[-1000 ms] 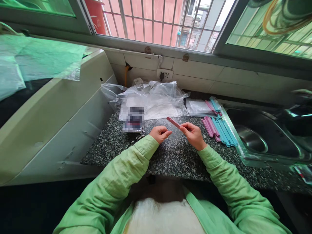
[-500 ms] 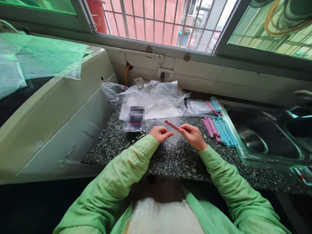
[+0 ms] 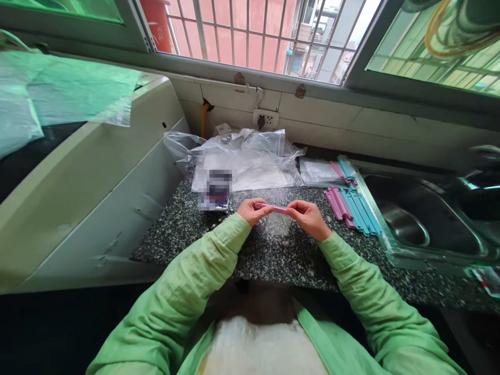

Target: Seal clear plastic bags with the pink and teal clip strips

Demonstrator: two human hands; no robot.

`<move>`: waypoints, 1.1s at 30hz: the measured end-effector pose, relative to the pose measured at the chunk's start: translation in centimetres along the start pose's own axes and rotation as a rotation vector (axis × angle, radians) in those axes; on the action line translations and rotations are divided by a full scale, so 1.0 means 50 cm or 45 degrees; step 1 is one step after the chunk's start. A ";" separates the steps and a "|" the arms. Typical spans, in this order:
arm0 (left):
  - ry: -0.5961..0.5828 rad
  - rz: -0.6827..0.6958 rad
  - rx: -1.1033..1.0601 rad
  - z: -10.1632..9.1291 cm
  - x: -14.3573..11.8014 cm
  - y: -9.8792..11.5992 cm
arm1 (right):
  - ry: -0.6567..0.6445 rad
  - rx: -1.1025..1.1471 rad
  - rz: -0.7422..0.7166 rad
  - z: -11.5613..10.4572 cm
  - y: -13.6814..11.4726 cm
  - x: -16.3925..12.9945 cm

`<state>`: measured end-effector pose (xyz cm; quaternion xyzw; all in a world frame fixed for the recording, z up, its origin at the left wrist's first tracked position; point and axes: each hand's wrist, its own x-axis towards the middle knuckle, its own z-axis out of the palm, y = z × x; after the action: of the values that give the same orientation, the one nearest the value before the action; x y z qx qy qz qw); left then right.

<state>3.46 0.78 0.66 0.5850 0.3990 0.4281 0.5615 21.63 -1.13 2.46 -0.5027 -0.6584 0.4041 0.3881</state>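
Note:
Above the speckled counter [image 3: 273, 260], my two hands hold a slim pink bag clip [image 3: 278, 209] between them, roughly level. My left hand [image 3: 253, 211] pinches its left end with thumb and fingers. At the other end, my right hand [image 3: 312, 220] grips it the same way. Right of my right hand lie several pink bag clips [image 3: 336, 204] in a row, touching several blue bag clips [image 3: 359, 211]. Behind these, a few more clips rest on small clear plastic bags [image 3: 318, 171].
A large crumpled clear plastic bag [image 3: 253, 164] lies at the back of the counter. In front of it sits a blurred-out device [image 3: 214, 191]. To the right is a steel sink [image 3: 394, 259]; at left stands a pale appliance [image 3: 117, 177]. A wall socket [image 3: 266, 119] is behind.
My left hand has closed on the clip's free left end. The clip has swung down from a tilt to nearly level, while my right hand keeps its hold.

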 end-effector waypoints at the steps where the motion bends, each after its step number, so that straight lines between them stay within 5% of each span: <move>1: 0.053 0.016 -0.015 0.000 0.000 0.001 | 0.013 0.025 0.018 0.000 0.001 0.001; 9: 0.271 0.007 -0.118 0.002 0.005 0.014 | 0.015 0.107 -0.005 0.007 0.008 0.003; 33: 0.426 0.100 -0.164 -0.012 0.013 -0.011 | -0.046 -0.002 0.001 0.014 0.015 0.003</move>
<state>3.09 1.62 0.15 0.4837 0.4354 0.5657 0.5064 21.22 -0.95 1.52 -0.4960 -0.6654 0.4126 0.3756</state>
